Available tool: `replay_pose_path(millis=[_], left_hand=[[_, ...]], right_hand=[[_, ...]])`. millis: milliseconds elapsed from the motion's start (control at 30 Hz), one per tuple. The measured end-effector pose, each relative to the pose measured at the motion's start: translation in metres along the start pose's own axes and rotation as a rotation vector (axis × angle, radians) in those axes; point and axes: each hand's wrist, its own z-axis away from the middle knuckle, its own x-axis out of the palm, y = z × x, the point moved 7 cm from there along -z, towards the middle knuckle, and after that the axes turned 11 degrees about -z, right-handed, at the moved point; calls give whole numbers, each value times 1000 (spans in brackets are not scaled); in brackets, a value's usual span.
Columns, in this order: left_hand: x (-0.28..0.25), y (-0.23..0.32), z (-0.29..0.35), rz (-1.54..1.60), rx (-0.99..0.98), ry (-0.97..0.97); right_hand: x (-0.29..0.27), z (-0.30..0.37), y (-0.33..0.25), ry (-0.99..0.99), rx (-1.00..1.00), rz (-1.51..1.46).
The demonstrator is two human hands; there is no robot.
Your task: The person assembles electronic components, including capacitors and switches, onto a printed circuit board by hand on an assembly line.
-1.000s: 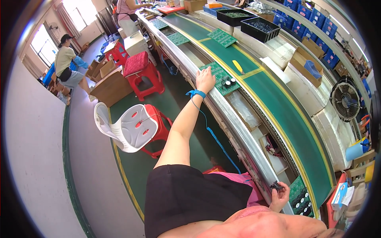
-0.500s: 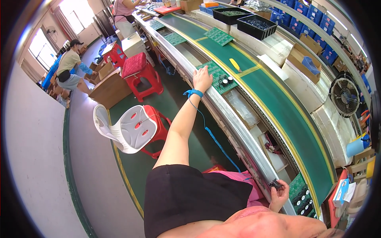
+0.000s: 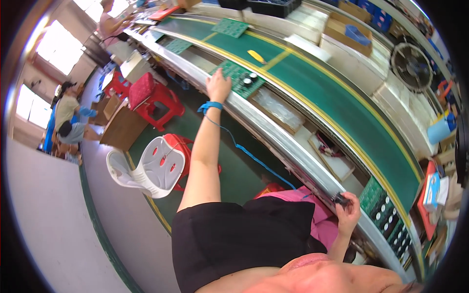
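My left hand, with a blue wrist strap, reaches far along the line. Its fingers are spread over the near edge of a green circuit board. Two black cylindrical capacitors with white tops stand at that board's right end. Close to my body, my right hand pinches a small black component above the metal rail; its exact kind cannot be made out. Right of that hand lies another green circuit board bearing several white-topped capacitors.
Beside the rail runs a green conveyor belt with a yellow marker-like object and another circuit board. A fan stands beyond. Left of me are a white-grey chair and red stools. Two people work farther off.
The view has turned, shifting the scene left and up at the far end. My left hand stays at the same board, and my right hand still holds the black component.
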Motion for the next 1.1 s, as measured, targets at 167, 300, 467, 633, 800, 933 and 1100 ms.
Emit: replay_pose_path(millis=[167, 300, 467, 633, 800, 933, 1100], left_hand=[[-3, -8, 3, 25, -10, 32], [0, -8, 2, 61, -1, 69], [0, 5, -3, -14, 138, 218], [-2, -36, -12, -143, 82, 113], [13, -19, -17, -74, 57, -13], [11, -2, -8, -91, 97, -26], [-7, 12, 6, -133, 135, -39]], right_hand=[[6, 1, -3, -26, -29, -24], [3, 8, -2, -11, -19, -39], [1, 7, -7, 25, -8, -16], [12, -6, -13, -67, -66, 152], [13, -2, -24, -76, -62, 249], [3, 5, -38, 22, 35, 255], [-36, -5, -86, 103, -169, 856]])
